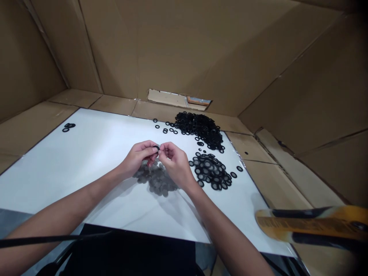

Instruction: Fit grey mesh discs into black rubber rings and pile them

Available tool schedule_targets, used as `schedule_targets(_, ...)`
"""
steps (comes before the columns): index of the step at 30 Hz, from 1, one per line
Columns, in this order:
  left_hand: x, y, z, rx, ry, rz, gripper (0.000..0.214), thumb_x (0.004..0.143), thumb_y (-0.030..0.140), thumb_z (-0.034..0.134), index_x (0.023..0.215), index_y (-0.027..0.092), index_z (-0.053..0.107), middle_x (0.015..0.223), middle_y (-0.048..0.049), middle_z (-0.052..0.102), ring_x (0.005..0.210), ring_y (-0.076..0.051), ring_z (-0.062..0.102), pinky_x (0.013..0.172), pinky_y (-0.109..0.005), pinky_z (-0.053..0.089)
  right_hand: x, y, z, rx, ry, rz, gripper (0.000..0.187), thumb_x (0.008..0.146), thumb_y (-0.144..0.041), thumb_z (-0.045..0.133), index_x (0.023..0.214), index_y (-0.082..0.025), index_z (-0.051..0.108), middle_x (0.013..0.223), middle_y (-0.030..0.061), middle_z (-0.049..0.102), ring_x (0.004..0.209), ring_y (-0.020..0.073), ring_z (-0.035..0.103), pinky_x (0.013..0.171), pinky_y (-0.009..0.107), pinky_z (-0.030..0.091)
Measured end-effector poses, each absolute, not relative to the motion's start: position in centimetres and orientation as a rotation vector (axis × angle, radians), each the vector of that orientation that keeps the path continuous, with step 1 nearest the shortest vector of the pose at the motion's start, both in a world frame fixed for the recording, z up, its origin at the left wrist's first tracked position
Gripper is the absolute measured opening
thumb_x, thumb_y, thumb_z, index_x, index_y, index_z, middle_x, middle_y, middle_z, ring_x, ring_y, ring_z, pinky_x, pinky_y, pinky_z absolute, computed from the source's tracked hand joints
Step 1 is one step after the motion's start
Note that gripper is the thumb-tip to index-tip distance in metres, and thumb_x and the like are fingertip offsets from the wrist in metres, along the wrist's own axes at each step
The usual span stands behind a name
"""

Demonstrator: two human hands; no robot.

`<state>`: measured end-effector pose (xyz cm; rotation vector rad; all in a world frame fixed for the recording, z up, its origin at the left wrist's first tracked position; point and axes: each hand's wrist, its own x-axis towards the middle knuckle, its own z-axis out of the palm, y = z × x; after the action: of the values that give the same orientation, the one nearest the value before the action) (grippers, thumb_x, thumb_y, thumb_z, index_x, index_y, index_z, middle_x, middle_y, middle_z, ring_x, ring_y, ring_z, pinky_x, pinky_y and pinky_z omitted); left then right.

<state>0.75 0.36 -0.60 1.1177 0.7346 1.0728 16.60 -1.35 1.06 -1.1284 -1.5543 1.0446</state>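
Three heaps of small round parts lay on a glossy white sheet, which rested on flattened brown cardboard. Just above the heap of flat grey mesh discs, the person's left hand and right hand met, both grips closed in a fingertip pinch on one small black rubber ring. The fingers hid most of that ring, so whether a disc sat inside it could not be told.

Just right of the grey disc heap lay a loose heap of black rings with grey centres. Farther from the person, up and right of the grey disc heap, sat a larger, denser heap of plain black rubber rings, with a scatter of single black rings at its left side. A small cluster of black rings lay well left of the grey disc heap, near the sheet's edge.

As things lay, the grey-centred rings already made a sizeable heap, while plain rings and loose grey discs were both plentiful. A blurred yellow-and-black object crossed the lower right of the view, well right of the grey disc heap.
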Motion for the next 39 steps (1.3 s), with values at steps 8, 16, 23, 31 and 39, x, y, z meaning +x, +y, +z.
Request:
schedule_targets(8, 1.1, 0.1, -0.5, 1.125, 0.764, 1.134, 0.022, 0.088, 0.036, 0.068, 0.086, 0.015, 0.060, 0.063, 0.0038, 0.054, 0.050, -0.008, 0.050, 0.050, -0.021, 0.041, 16.0, -1.3, 0.4, -1.089, -1.411, 1.130, 0.014, 0.087, -0.032, 0.061, 0.086, -0.018, 0.061, 0.078, 0.0015, 0.066, 0.069, 0.0145, 0.058, 0.068, 0.027, 0.046)
schedule_targets(16, 0.7, 0.2, -0.3, 1.235, 0.795, 1.069, 0.026, 0.087, 0.039, 0.069, 0.088, 0.014, 0.062, 0.063, 0.0030, 0.058, 0.052, -0.009, 0.051, 0.053, -0.023, 0.043, 16.7, -0.9, 0.8, -1.111, -1.425, 1.136, 0.018, 0.086, -0.036, 0.063, 0.086, -0.018, 0.061, 0.073, -0.0003, 0.060, 0.066, 0.0139, 0.055, 0.064, 0.026, 0.044)
schedule_targets(23, 0.8, 0.1, -0.4, 1.199, 0.789, 1.077, 0.022, 0.086, 0.035, 0.069, 0.090, 0.014, 0.061, 0.062, 0.0035, 0.058, 0.051, -0.008, 0.050, 0.052, -0.022, 0.042, 17.1, -0.7, 1.0, -1.099, -1.523, 1.183, 0.018, 0.088, -0.036, 0.059, 0.086, -0.019, 0.058, 0.075, -0.0011, 0.060, 0.065, 0.0131, 0.056, 0.063, 0.026, 0.044)
schedule_targets(31, 0.7, 0.3, -0.9, 1.149, 0.692, 1.035, 0.018, 0.089, 0.032, 0.066, 0.089, 0.014, 0.064, 0.065, 0.0022, 0.057, 0.053, -0.008, 0.051, 0.052, -0.021, 0.041, 17.1, -0.7, 1.0, -0.983, -1.490, 1.311, 0.017, 0.089, -0.037, 0.057, 0.084, -0.021, 0.053, 0.072, -0.0014, 0.062, 0.063, 0.0122, 0.056, 0.064, 0.025, 0.047)
schedule_targets(39, 0.7, 0.4, -0.9, 1.157, 0.656, 0.995, 0.018, 0.089, 0.032, 0.066, 0.088, 0.014, 0.065, 0.068, 0.0018, 0.055, 0.056, -0.009, 0.052, 0.053, -0.022, 0.043, 16.8, -1.1, 1.3, -1.052, -1.483, 1.286, 0.010, 0.087, -0.029, 0.055, 0.082, -0.022, 0.050, 0.068, -0.0037, 0.061, 0.061, 0.0127, 0.058, 0.062, 0.025, 0.046)
